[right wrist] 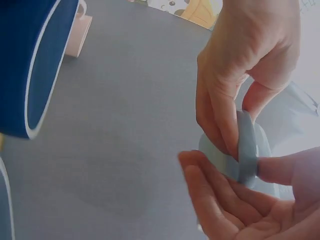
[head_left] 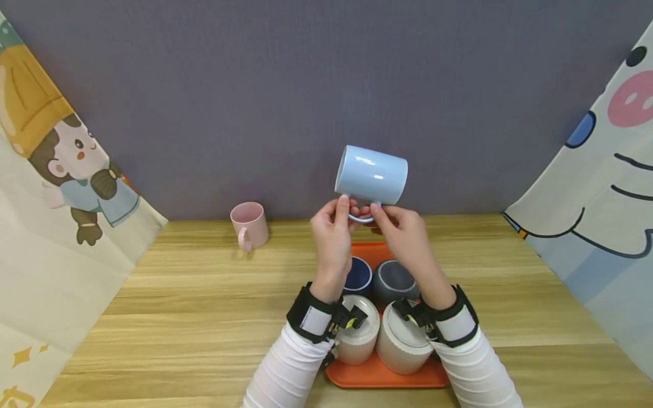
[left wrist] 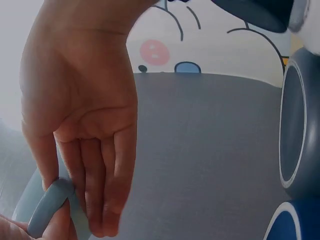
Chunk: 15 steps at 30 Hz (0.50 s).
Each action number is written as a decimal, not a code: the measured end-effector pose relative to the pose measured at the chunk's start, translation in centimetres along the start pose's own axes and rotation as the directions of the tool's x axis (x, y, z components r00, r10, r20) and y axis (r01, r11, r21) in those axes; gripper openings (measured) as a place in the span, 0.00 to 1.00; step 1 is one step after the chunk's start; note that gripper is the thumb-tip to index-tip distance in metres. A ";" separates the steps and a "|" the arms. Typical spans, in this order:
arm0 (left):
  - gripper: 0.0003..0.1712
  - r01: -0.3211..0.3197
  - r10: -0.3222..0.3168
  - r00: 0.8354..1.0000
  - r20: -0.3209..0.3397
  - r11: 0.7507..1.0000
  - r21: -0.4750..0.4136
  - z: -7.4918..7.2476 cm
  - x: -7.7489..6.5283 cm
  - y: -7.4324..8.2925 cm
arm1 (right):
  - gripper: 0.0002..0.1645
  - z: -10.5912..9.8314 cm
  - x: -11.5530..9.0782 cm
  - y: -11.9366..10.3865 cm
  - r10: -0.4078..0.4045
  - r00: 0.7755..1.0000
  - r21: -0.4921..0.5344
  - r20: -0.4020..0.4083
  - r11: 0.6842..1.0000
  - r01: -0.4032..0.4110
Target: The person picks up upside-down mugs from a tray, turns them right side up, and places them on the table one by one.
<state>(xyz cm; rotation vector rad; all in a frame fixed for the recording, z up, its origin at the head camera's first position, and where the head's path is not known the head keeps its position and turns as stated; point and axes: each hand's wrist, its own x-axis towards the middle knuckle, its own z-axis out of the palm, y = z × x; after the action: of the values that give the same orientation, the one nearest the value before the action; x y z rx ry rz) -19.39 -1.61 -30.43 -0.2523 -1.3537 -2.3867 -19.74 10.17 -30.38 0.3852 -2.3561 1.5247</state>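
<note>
A light blue mug is held up on its side above the table, its mouth toward the left and its handle hanging below. My left hand pinches the mouth end of that handle between thumb and fingers; in the left wrist view the other fingers of this left hand extend nearly straight. At the base end, my right hand pinches the same handle. The right wrist view shows the right hand with thumb and fingers on either side of the handle.
Under my forearms an orange tray bears a navy cup, a grey cup and two upside-down cream cups. A pink mug stands at the back left of the wooden table. Behind rises a grey panel.
</note>
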 end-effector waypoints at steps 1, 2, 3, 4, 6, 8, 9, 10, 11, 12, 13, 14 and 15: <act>0.16 0.007 -0.007 1.000 0.002 1.000 -0.003 0.0 0.0 0.0 | 0.24 0.0 0.1 0.0 0.008 1.000 0.037 -0.002 0.999 -0.008; 0.16 0.013 -0.013 1.000 0.003 1.000 -0.004 0.0 0.1 0.0 | 0.23 0.0 0.1 0.1 0.018 1.000 0.082 0.000 0.996 -0.018; 0.16 0.018 -0.018 1.000 0.007 1.000 -0.002 0.0 0.1 0.0 | 0.23 0.1 0.2 0.1 0.032 0.999 0.139 0.008 0.990 -0.032; 0.17 0.019 -0.019 1.000 0.012 1.000 0.003 -0.1 0.1 -0.1 | 0.22 0.1 0.2 0.2 0.042 0.999 0.187 0.014 0.981 -0.044; 0.17 0.012 -0.013 1.000 0.022 1.000 0.021 -0.2 0.2 -0.1 | 0.22 0.1 0.3 0.3 0.061 0.998 0.255 0.022 0.965 -0.065; 0.17 0.001 -0.003 1.000 0.022 0.999 0.054 -0.3 0.3 -0.2 | 0.23 0.0 0.4 0.4 0.078 0.997 0.298 0.030 0.951 -0.083; 0.17 -0.011 0.010 1.000 0.018 0.997 0.083 -0.4 0.3 -0.3 | 0.23 0.0 0.4 0.4 0.081 0.996 0.309 0.033 0.947 -0.087; 0.16 -0.023 0.022 1.000 0.015 0.993 0.112 -0.4 0.3 -0.4 | 0.24 -0.1 0.4 0.4 0.083 0.996 0.313 0.033 0.945 -0.089; 0.16 -0.038 0.037 0.999 0.010 0.988 0.147 -0.5 0.3 -0.4 | 0.24 -0.1 0.4 0.4 0.087 0.996 0.316 0.031 0.944 -0.093; 0.16 -0.051 0.051 0.999 0.007 0.983 0.178 -0.6 0.3 -0.5 | 0.24 -0.1 0.4 0.4 0.091 0.995 0.320 0.031 0.942 -0.096; 0.15 -0.067 0.068 0.998 0.006 0.976 0.209 -0.6 0.3 -0.5 | 0.24 -0.2 0.4 0.4 0.092 0.995 0.325 0.031 0.941 -0.098; 0.15 -0.083 0.085 0.996 0.004 0.967 0.240 -0.7 0.4 -0.5 | 0.25 -0.2 0.4 0.4 0.093 0.995 0.325 0.032 0.940 -0.099; 0.14 -0.100 0.102 0.995 0.003 0.959 0.266 -0.8 0.4 -0.5 | 0.25 -0.2 0.4 0.3 0.094 0.995 0.327 0.033 0.940 -0.100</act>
<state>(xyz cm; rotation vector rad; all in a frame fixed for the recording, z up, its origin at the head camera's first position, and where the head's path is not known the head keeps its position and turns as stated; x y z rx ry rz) -19.90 -2.15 -31.09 -0.2269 -1.5958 -2.0915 -20.21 10.44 -30.42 0.3610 -2.1588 1.9763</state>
